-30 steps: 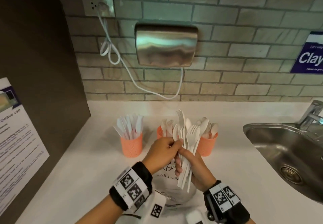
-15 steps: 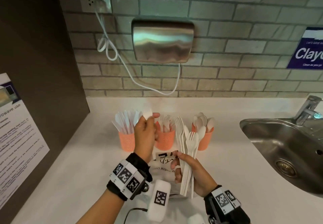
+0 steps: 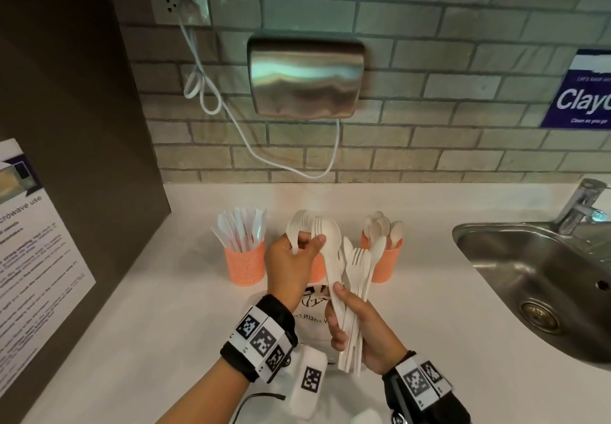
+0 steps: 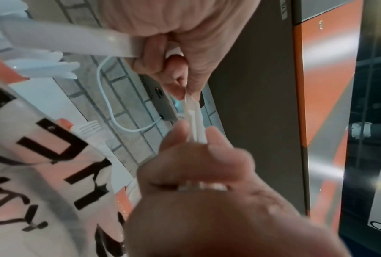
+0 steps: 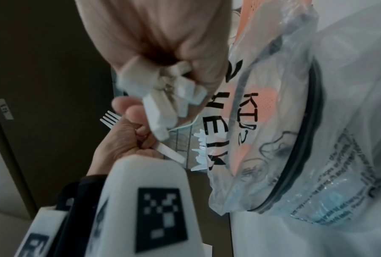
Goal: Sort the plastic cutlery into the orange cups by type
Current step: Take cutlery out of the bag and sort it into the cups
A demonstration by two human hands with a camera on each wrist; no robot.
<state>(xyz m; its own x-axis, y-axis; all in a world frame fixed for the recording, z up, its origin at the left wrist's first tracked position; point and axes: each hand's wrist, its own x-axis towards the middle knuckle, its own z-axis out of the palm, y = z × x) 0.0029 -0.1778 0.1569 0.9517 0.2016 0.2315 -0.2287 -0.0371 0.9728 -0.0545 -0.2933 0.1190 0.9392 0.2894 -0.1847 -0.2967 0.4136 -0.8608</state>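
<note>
Gripping a mixed bundle of white plastic cutlery [image 3: 352, 294] above the white table's [image 3: 172, 318] front edge, the right hand [image 3: 363, 327] feeds the left hand [image 3: 291, 265], whose fingers pinch a white fork [image 3: 297, 230]; best drop it tines-up into the middle orange mesh cup [image 3: 317, 268]

Head view: evenly lit, moderately bright; white countertop [image 3: 132, 341] near overexposed. Broad soft glare on steel dispenser [image 3: 305, 78], upper centre; highlights on sink [image 3: 535, 278], right edge. Dark panel [image 3: 66, 93] at left underexposed. Brick lines bow toward frame edges.
Left wrist view: dim, soft focus; right hand [image 4: 207, 200] at lower centre motion-blurred.
Right wrist view: dim, grainy; plastic bag [image 5: 306, 139] hazy, right hand [image 5: 163, 43] at top blurred.
</note>
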